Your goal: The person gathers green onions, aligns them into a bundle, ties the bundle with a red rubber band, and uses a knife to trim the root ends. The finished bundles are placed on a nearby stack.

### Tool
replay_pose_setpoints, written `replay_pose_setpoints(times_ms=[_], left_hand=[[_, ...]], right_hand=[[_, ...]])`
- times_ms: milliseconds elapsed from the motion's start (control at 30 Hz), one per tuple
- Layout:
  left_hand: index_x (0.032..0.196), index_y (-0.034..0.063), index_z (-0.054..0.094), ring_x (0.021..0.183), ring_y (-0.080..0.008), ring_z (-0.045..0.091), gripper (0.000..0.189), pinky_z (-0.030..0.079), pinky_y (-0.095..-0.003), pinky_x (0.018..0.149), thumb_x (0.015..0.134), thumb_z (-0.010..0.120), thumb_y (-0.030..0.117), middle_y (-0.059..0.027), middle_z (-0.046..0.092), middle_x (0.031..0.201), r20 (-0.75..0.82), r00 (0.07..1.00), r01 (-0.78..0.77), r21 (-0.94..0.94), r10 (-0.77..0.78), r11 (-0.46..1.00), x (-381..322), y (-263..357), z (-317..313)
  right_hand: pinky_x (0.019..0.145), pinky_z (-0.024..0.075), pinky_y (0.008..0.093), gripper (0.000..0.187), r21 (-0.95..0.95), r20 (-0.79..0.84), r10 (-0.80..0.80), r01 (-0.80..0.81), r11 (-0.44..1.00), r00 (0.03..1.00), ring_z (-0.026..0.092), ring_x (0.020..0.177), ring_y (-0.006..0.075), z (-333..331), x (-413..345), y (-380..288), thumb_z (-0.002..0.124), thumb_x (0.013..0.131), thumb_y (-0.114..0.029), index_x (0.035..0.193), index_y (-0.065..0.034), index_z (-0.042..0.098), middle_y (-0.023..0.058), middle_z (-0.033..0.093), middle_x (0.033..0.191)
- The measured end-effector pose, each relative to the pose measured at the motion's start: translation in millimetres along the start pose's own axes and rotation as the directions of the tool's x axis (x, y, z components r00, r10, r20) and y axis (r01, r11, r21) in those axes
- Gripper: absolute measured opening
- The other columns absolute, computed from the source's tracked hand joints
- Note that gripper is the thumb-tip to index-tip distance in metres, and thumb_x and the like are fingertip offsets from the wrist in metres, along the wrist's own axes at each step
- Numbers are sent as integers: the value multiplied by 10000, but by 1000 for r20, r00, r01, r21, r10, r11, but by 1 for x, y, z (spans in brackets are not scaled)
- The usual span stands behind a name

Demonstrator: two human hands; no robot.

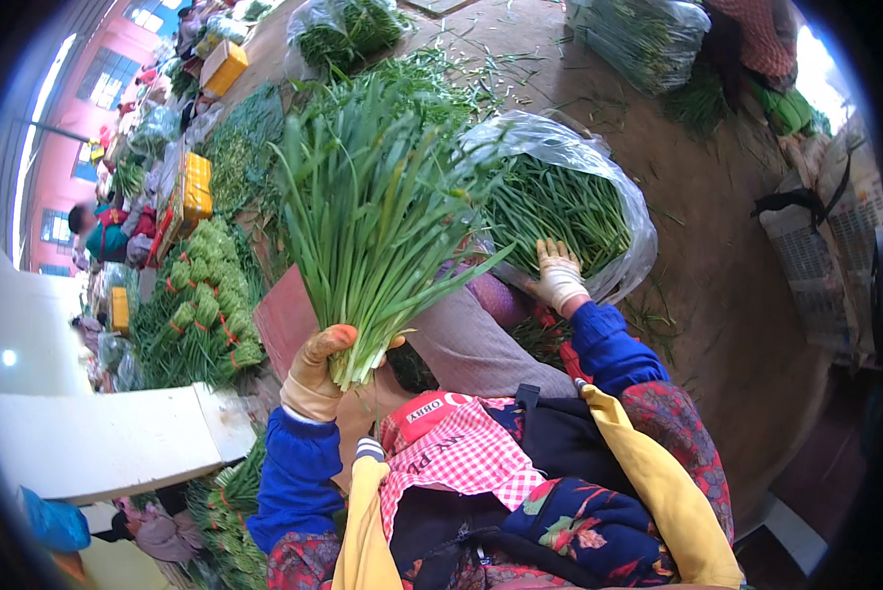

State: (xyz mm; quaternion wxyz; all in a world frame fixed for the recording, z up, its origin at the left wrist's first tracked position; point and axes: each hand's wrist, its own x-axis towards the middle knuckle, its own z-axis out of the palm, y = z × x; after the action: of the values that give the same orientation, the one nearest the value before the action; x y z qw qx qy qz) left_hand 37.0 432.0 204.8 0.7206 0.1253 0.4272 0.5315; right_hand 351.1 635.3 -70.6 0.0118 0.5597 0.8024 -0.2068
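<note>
My left hand [323, 361], in a cream glove with orange-stained fingertips, grips a thick bunch of long green leafy stalks [368, 258] near its pale cut ends. The leaves fan upward and away from me. My right hand [559, 271], gloved in off-white, lies with fingers extended on the near edge of more such greens [559, 206], which fill an open clear plastic bag [637, 228]. Whether those fingers hold any stalks cannot be told.
Loose greens [419, 81] lie on the floor beyond. Tied bundles with red bands [205, 302] are piled at left, near a yellow box [194, 188] and a white pillar [117, 435]. Full plastic bags [637, 40] stand further off. A person [110, 228] sits at left, another [758, 37] at upper right.
</note>
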Motion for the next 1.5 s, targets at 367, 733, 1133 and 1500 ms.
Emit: replay_pose_setpoints(times_ms=[367, 733, 1133, 1500], left_hand=[[1088, -109, 681, 1023, -386, 705, 424, 643, -367, 779, 823, 766, 211, -324, 652, 1177, 81, 997, 6, -180, 9, 984, -25, -53, -66], [1188, -103, 642, 959, -293, 720, 571, 606, -353, 843, 772, 771, 265, -262, 685, 1155, 95, 995, 10, -160, 5, 987, -29, -56, -56], [1383, -75, 487, 1048, -305, 701, 737, 598, -337, 860, 828, 757, 327, -246, 658, 1225, 210, 892, -372, -160, 399, 914, -14, -26, -97], [1325, -46, 542, 995, -369, 705, 625, 616, -452, 802, 833, 737, 286, -263, 669, 1179, -205, 893, -435, -622, 401, 651, 55, -136, -257]], right_hand=[[797, 501, 241, 249, 761, -397, -180, 433, 484, 900, 618, 908, 86, -136, -56, -75, 694, 945, -78, 1192, -52, 692, 22, 707, 1034], [780, 547, 283, 550, 864, 480, -780, -61, 500, 401, 667, 932, 142, -152, -106, -182, 595, 994, -487, 1289, -23, 621, 76, 714, 1055], [985, 527, 359, 414, 934, 123, -751, -332, -134, 648, 663, 1097, 192, -128, -8, -326, 633, 997, -266, 1327, -23, 575, 78, 673, 1243], [900, 513, 390, 596, 535, 296, -594, 385, 752, 748, 676, 1034, 342, 56, 53, -370, 598, 960, -527, 1235, -2, 649, 209, 712, 1072]])
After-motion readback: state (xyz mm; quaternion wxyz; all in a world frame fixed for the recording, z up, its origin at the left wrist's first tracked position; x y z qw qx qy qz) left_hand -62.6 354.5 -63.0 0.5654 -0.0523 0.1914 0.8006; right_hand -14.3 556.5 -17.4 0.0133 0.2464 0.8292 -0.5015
